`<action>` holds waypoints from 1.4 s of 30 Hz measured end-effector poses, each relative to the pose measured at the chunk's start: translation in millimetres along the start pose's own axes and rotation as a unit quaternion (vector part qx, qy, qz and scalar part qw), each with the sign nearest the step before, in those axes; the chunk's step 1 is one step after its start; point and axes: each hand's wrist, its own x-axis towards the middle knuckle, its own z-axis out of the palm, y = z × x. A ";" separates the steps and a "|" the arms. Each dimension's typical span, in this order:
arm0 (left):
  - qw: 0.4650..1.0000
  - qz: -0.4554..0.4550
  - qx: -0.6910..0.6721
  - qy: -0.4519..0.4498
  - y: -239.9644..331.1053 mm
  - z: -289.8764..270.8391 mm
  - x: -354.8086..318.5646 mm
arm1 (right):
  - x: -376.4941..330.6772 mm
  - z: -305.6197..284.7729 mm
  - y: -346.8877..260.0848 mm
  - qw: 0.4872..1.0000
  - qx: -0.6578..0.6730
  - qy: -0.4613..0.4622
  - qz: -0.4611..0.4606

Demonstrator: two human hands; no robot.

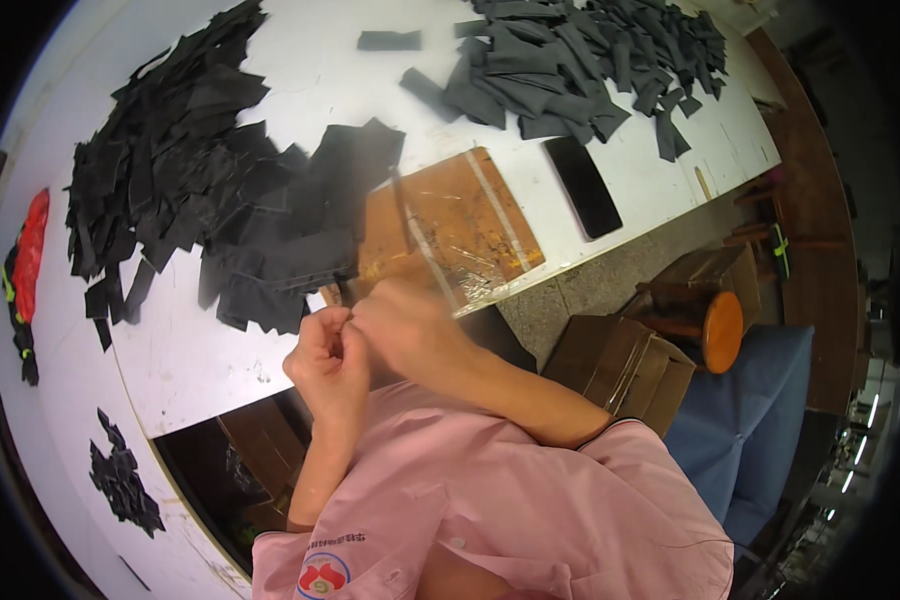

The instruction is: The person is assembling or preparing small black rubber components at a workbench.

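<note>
Close against the near edge of the white table (195, 375), bare surface opens at eight o'clock from the hands; the black fabric pile (230, 210) crowds ten to eleven, the brown board (460, 222) one to two. The left hand (325, 362) and right hand (402, 322) meet, fingers curled inward; whether they grip anything, I cannot tell. The left forearm (322, 475) enters from six, the right forearm (530, 395) from four.

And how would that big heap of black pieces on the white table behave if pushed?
The black pieces look thin and flat, so each is probably light and floppy. They overlap in a loose jumble, so they would likely slide apart rather than move as one.
</note>
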 end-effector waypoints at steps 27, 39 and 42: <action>0.859 -0.151 -0.456 -0.176 13.8 -13.3 16.9 | 0.6 -1.1 19.8 0.733 0.576 -0.007 0.361; 0.962 0.049 -0.267 -0.032 67.8 21.2 17.9 | 26.0 -53.9 -13.5 0.957 0.255 0.094 0.097; 0.880 -0.072 -0.450 -0.133 102.8 13.6 37.0 | 54.2 -82.8 -17.4 0.962 0.246 0.052 0.107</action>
